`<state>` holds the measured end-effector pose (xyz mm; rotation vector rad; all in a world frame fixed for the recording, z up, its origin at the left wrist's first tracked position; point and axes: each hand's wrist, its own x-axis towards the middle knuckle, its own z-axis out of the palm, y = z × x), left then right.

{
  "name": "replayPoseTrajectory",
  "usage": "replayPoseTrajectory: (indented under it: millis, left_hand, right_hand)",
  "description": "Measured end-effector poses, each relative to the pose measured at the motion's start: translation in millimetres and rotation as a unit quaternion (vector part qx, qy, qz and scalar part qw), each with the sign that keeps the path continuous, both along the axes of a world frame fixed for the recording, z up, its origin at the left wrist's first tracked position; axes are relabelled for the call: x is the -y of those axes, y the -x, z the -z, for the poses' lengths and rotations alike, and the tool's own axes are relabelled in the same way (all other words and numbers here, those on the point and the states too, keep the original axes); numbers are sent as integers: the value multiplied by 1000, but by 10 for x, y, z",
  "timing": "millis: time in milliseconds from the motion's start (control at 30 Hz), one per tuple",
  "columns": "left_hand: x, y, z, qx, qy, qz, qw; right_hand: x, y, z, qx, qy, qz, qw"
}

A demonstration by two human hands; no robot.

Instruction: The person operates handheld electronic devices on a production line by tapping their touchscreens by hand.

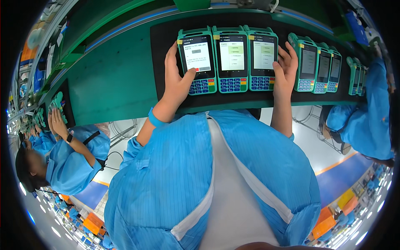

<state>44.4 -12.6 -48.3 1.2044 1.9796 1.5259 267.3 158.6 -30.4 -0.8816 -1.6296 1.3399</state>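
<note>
Your blue jacket (166, 179) sits below the middle terminal (231, 58). Left of that terminal, your left hand (176, 83) flanks the left terminal (199, 54), thumb on its screen; whether it grips, I can't tell. Right of it, your right hand (286, 70) spreads loosely beside the right terminal (261, 56). You seem mid-tap; next probably calls for a light, exact press

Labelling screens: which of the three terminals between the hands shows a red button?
The leftmost terminal, nearest the left hand; the middle terminal and right terminal show green-highlighted lists.
</note>
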Motion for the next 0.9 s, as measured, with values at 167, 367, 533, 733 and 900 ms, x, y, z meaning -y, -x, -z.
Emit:
replayPoseTrajectory:
  millis: [167, 367, 533, 733, 900]
  left_hand:
    - [-14, -9, 7, 0, 5, 7, 1000]
    - [-40, -60, -27, 39, -61, 9, 997]
    - [-22, -50, -51, -73, -13, 18, 997]
    - [-31, -76, -63, -85, 10, 23, 996]
    - [-40, -92, -69, -57, 11, 15, 998]
  right_hand:
    - [-9, -11, 10, 8, -1, 5, 1000]
    - [-10, -12, -4, 14, -5, 4, 1000]
    - [-9, -5, 0, 7, 6, 4, 1000]
    - [-14, -8, -8, 17, 0, 3, 1000]
    - [-17, -12, -13, 15, 6, 8, 1000]
